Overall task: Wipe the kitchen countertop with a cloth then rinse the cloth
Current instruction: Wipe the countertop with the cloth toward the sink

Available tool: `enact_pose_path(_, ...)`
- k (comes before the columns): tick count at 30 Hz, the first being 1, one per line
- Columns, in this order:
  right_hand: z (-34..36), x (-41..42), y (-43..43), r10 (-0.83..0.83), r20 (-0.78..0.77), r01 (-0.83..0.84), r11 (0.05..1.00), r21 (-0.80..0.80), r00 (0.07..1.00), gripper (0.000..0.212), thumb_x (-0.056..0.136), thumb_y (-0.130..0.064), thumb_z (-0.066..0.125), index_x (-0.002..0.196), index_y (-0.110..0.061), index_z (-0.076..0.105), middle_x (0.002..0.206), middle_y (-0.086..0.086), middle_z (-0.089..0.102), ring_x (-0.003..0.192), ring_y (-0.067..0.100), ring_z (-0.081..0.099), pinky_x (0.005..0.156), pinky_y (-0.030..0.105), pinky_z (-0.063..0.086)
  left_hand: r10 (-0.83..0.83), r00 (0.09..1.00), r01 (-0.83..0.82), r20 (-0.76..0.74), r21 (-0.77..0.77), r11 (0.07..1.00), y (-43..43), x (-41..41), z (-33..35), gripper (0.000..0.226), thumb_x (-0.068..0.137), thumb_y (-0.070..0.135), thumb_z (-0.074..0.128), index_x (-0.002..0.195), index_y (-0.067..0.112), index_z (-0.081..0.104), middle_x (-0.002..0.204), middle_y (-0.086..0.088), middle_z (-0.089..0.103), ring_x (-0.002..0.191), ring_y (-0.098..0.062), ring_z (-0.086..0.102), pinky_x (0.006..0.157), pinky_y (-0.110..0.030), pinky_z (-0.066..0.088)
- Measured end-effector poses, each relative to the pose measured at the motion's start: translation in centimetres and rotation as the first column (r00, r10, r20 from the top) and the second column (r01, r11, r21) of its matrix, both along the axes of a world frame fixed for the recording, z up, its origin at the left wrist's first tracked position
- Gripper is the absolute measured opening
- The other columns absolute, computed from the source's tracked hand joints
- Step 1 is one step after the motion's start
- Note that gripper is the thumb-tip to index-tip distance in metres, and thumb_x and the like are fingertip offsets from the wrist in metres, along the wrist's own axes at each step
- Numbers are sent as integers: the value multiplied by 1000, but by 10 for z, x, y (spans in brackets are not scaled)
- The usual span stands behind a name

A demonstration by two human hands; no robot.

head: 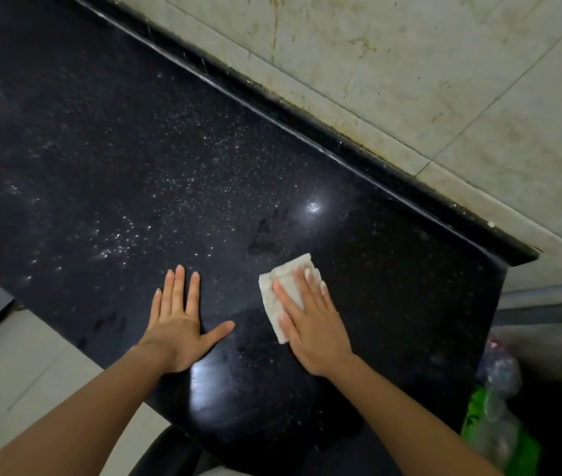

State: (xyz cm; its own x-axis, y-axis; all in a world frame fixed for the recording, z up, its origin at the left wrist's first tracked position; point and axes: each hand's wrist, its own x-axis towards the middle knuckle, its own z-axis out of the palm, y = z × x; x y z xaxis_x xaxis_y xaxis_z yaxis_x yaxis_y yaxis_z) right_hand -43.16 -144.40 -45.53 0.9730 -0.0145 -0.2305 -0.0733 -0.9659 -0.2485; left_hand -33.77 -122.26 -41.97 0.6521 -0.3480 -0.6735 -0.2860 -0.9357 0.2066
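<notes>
Right hand (pixel 314 324) presses cloth (pixel 281 297) flat on countertop (pixel 135 149).

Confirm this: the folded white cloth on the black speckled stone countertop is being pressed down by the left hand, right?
Not the left. The right hand presses the folded white cloth on the black speckled stone countertop, as the head view shows; the left hand lies flat beside it, bare.
</notes>
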Motion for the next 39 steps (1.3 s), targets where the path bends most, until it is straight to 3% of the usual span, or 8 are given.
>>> enact_pose_path(4,-9,10,-36,-5,49,13,986,-165,999,54,98,-41,13,150,-28,10,155,17,14,144,33,13,116,41,4,-10,1000,10,2,5,1000,1,1,-1,108,63,89,7,129,21,-44,133,-5,-56,123,-19,-52,111,-39,-24)
enact_pose_path(14,4,111,-121,-689,-78,687,725,-52,721,56,100,-45,10,151,-27,-5,157,17,-15,143,29,-19,115,43,-13,-7,1000,7,4,13,1000,0,1,-4,104,71,84,12,127,20,-46,132,-5,-57,122,-19,-53,109,-38,-25)
enact_pose_path(20,1,75,-50,-195,-47,191,979,-68,980,55,99,-46,11,148,-33,-11,156,19,-11,143,30,-17,115,39,-13,-12,1000,12,17,0,1000,2,0,-3,102,70,84,10,127,19,-47,131,-4,-58,122,-19,-53,107,-37,-26)
enact_pose_path(24,-1,34,-65,180,-56,-184,979,-87,982,54,96,-49,6,147,-34,-4,154,8,-12,144,27,-10,115,36,-7,-15,998,16,57,-19,1000,4,-3,-5,102,71,84,7,129,18,-46,132,-4,-57,123,-18,-52,106,-36,-26)
enact_pose_path(28,-5,43,-121,-377,29,376,909,-182,926,55,101,-38,21,151,-18,10,152,31,11,141,47,10,115,51,8,-4,998,7,68,-39,999,4,-4,-7,103,74,82,12,133,17,-41,136,-6,-53,125,-19,-50,107,-36,-26)
enact_pose_path(31,3,77,-134,-765,26,764,640,-78,644,57,101,-39,22,152,-19,5,155,26,-2,144,38,-6,115,46,-6,-2,998,5,69,-42,999,4,-3,-7,103,75,81,13,133,17,-41,137,-7,-53,126,-20,-49,107,-36,-26)
enact_pose_path(35,10,147,-116,-944,-96,947,319,-31,315,61,101,-42,18,151,-18,-6,154,23,-16,142,35,-18,112,47,-15,-4,998,7,65,-48,999,5,-2,-10,103,74,82,12,134,16,-40,137,-7,-52,126,-21,-49,107,-37,-26)
enact_pose_path(39,7,185,-69,-817,-91,820,572,-4,569,61,100,-42,19,151,-18,-5,153,26,-16,142,37,-19,112,48,-16,-3,998,6,63,-48,999,6,-1,-11,103,74,82,12,134,17,-41,136,-6,-54,125,-20,-50,106,-37,-27)
